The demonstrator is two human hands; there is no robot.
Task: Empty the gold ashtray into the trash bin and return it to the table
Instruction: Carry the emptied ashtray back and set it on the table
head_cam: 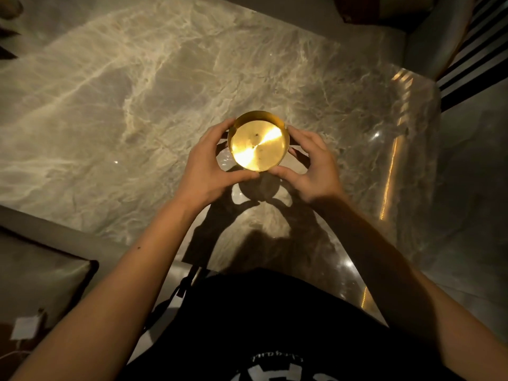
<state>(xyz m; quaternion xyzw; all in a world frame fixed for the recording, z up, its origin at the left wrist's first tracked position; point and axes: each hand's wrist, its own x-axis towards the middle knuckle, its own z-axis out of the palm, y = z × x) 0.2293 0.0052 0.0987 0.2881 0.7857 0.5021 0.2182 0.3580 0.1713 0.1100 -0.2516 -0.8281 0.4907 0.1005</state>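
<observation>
**Both hands cup the gold ashtray over the marble table**

From where I stand, the person has both bare hands wrapped around the gold ashtray (257, 145), one on each side. The left hand (209, 160) curls round the left wall, fingers reaching over the far rim and the thumb lying along the near edge. The right hand (312, 163) mirrors it on the right wall, thumb pointing in along the near edge so that the two thumb tips almost meet in front of the dish. Both grips are closed onto the ashtray, snug against its sides.

The ashtray is a round, straight-walled dish with a bright polished floor that throws a bow-tie glare across its middle. A few tiny dark specks sit on that floor, near the centre; otherwise it looks bare. It is upright, mouth facing up.

It sits over the marble table (115, 105), roughly at the middle of the near half. A round shadow, flanked by the shadows of the hands, falls on the stone just in front of it, but I cannot tell whether the base is touching the surface or is held just above it.

The person's black shirt (275, 325) fills the bottom of the view.
</observation>
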